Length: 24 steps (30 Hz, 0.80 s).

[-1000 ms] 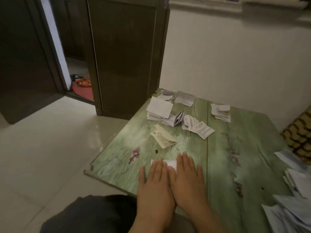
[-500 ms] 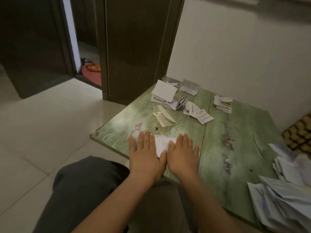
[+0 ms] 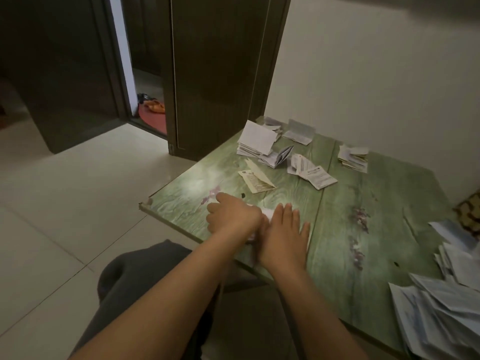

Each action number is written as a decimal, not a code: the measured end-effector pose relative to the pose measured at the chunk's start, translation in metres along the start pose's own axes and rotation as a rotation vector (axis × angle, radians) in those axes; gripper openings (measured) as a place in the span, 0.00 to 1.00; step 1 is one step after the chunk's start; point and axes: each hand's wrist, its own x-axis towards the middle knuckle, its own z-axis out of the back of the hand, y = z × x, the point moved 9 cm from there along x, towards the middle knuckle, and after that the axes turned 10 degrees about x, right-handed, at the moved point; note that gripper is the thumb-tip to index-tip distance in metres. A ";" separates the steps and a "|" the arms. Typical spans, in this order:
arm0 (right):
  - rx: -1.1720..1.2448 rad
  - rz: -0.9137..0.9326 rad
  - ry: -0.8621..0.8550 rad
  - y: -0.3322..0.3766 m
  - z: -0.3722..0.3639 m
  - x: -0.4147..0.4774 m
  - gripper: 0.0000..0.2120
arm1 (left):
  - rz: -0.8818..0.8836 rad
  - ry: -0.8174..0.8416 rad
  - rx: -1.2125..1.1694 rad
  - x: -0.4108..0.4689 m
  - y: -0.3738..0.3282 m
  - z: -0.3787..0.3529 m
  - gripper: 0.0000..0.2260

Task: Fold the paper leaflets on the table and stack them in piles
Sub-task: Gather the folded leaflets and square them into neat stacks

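The left hand hunches knuckles-up over a white leaflet near the green table's front edge; I can't tell whether it pinches the paper. The right hand lies flat against it, fingers straight. Print on the folded leaflets farther back is too small to read.

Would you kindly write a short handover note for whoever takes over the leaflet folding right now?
Right hand: flat, pressing the current leaflet at the near edge of the table.
Left hand: curled on the same leaflet; grip unclear.
Done: folded piles at the far side, some loose folded leaflets beside them.
Left: finish this fold, stack the loose ones, fold the unfolded heap on the right.
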 end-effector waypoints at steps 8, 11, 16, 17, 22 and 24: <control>0.114 -0.005 -0.051 -0.001 0.004 -0.001 0.27 | -0.052 0.277 -0.106 0.006 -0.010 -0.019 0.27; 0.420 -0.001 -0.136 -0.008 0.013 -0.003 0.25 | -0.054 0.322 -0.245 0.008 -0.005 -0.021 0.19; 1.100 -0.062 -0.156 -0.025 0.031 -0.005 0.25 | -0.195 0.500 -0.345 -0.001 -0.022 -0.025 0.04; 1.194 -0.105 -0.119 -0.031 0.038 0.000 0.26 | -0.246 0.504 -0.322 0.000 -0.033 -0.024 0.04; 1.033 -0.181 0.135 -0.047 0.092 0.017 0.14 | -0.446 0.633 -0.167 0.001 -0.078 -0.021 0.06; 0.812 -0.136 0.234 -0.049 0.111 0.025 0.08 | -0.533 0.692 -0.065 0.001 -0.098 -0.023 0.07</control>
